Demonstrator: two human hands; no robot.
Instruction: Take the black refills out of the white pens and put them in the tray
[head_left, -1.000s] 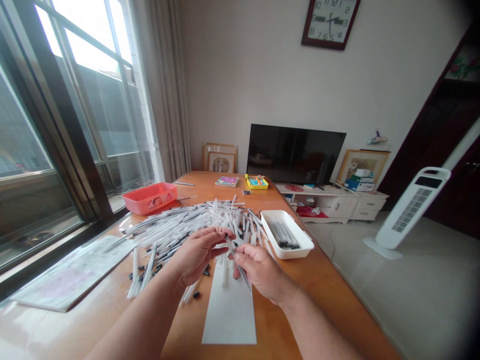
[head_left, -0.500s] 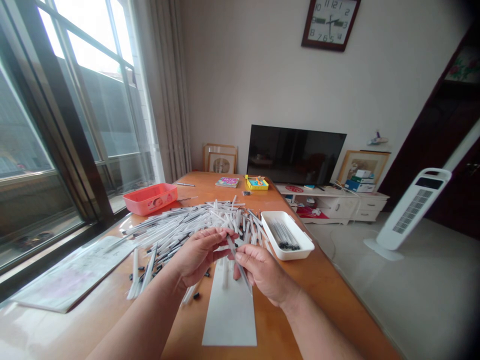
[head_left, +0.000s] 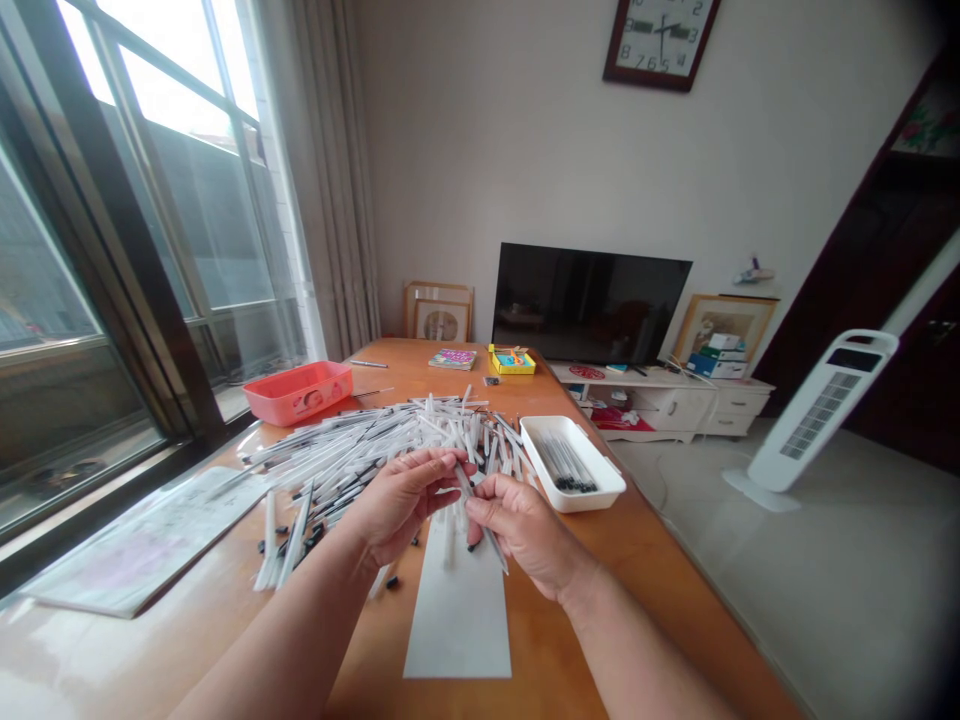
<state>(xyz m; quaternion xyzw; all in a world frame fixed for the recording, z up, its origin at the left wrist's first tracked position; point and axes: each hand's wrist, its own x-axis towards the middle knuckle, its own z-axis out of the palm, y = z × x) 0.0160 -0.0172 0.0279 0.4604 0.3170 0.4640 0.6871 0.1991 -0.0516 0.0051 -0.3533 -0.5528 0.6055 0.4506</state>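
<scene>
- Left hand, lower centre of the frame: its grip is pinched on the upper end of a slim pen.
- Right hand, just right of centre below the middle: thumb and fingers clamp the same pen lower down; it slants towards the lower right.
- A white paper strip lies beneath on the wooden counter, bottom centre.
- Loose pale tubes heap up beyond the hands, mid-frame.
- Right of centre, a white box holds dark-ended rods.
- A red tray sits left of the heap.
</scene>
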